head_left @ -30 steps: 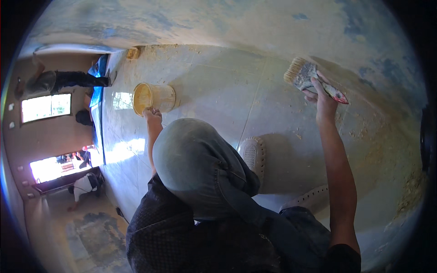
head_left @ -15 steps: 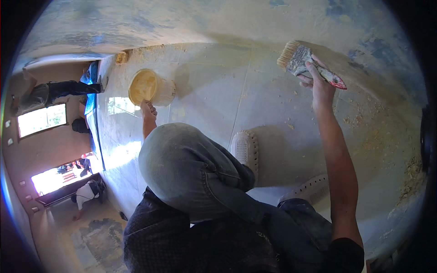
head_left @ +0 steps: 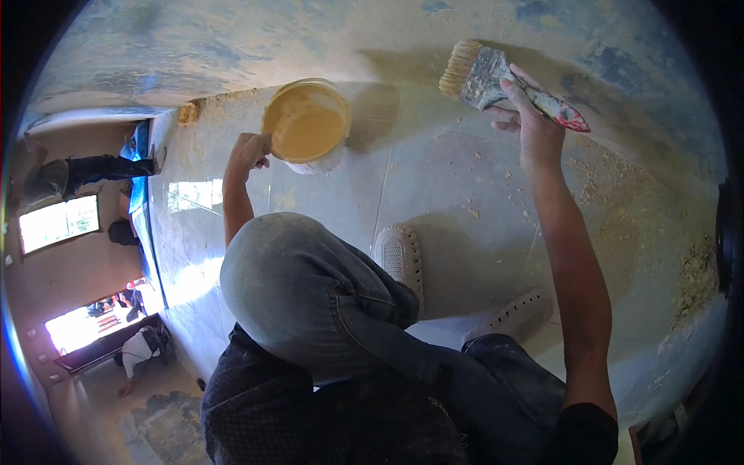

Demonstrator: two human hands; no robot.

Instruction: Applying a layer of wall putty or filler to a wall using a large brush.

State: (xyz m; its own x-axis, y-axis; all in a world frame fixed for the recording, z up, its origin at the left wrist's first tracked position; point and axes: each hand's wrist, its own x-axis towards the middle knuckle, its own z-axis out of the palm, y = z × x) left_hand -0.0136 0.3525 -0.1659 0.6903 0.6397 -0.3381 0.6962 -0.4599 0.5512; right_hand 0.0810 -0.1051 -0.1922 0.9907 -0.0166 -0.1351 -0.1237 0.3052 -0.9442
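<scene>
In my right hand [head_left: 529, 124] is a wide paintbrush [head_left: 484, 76], its pale bristles pointing left toward the wall. Dried paint coats the brush's body, and the handle's end is red. My left hand [head_left: 252, 153] grips the rim of a round plastic bucket [head_left: 324, 163] at the left. Tan liquid [head_left: 306, 122] lies inside the bucket, which looks tilted toward me. Between brush and bucket there is a wide gap.
A patchy painted wall [head_left: 302, 46] curves along the far side. Dry flakes [head_left: 593, 174] litter the tiled floor [head_left: 353, 198] at right. My knee [head_left: 275, 252] and a perforated shoe [head_left: 401, 260] are below. Two other people [head_left: 143, 346] are at far left, near a blue sheet [head_left: 139, 155].
The bucket has shifted right and toward the wall with my left hand on its rim, and its opening shows more. My right hand has carried the brush slightly left and farther up.
</scene>
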